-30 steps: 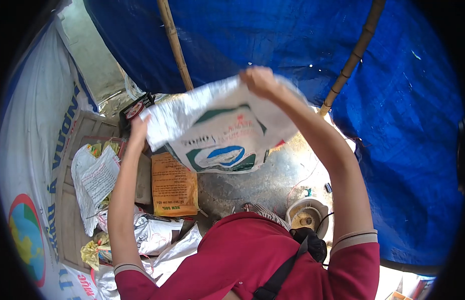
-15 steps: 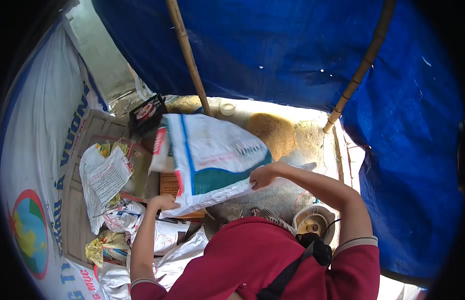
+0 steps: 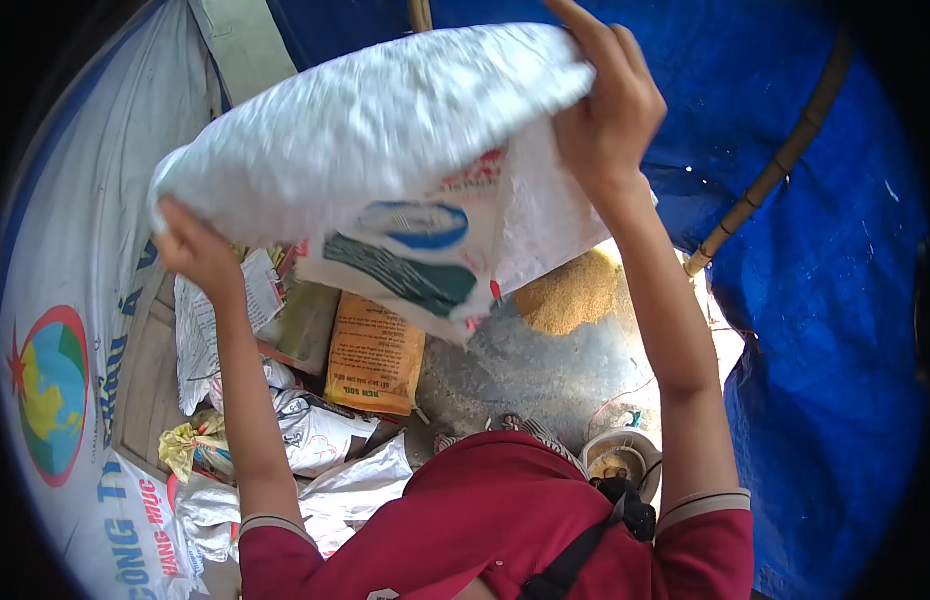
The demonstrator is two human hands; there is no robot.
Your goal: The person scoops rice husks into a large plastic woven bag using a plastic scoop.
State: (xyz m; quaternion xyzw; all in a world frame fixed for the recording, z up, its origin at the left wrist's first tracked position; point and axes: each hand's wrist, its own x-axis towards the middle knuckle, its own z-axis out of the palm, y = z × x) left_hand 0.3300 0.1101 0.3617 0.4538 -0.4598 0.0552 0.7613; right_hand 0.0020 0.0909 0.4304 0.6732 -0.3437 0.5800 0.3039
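Observation:
A white woven plastic sack [image 3: 375, 130] is stretched out in front of me, its upper part blurred by motion. Blue, green and red printing shows on its hanging lower side. My left hand [image 3: 197, 255] is closed on the sack's left edge. At the opposite edge, higher up, my right hand [image 3: 617, 115] grips the sack, partly hidden behind the fabric. Below the sack, a heap of yellowish-brown grain-like material [image 3: 575, 295] lies on the concrete floor [image 3: 495, 370].
An orange printed bag [image 3: 375, 355] lies on the floor, with several crumpled white sacks [image 3: 325, 435] to its left. A bucket [image 3: 625, 455] stands near my feet at right. Blue tarpaulin [image 3: 825, 330] and a bamboo pole [image 3: 775, 175] border the right side.
Both hands have risen and spread apart, lifting the sack up and away from the floor. Its surface has turned, and the orange bag is now more exposed.

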